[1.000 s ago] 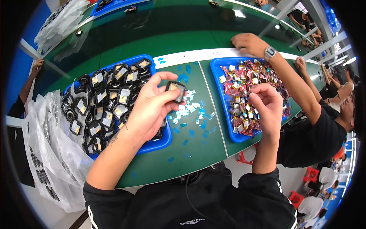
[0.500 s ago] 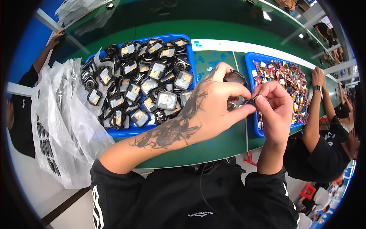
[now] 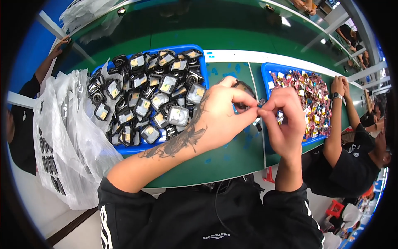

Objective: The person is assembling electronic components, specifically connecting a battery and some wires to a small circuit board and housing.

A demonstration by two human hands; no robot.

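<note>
Pinching hands: two, meeting at thumb and forefinger over the surface, between the two trays.
Left hand: gripping one held case, dark and partly hidden by the fingers, nearer the right tray's left edge than the left tray's right edge.
Right hand: thumb and forefinger closed on one small dark piece, its kind too small to tell, against the left fingertips.
Left tray: one, blue, on the left part of the surface; more than twenty black cases overlap in it, no exact count possible.
Right tray: one, blue, on the right part; its red and yellow parts are heaped too thickly to count.
Blue scraps: several, scattered between the trays, some close to the far edge's white strip.
Plastic sheets: translucent, layered beyond the left tray's left edge; number unclear.
Wristwatch: one, on a co-worker at the right.
</note>
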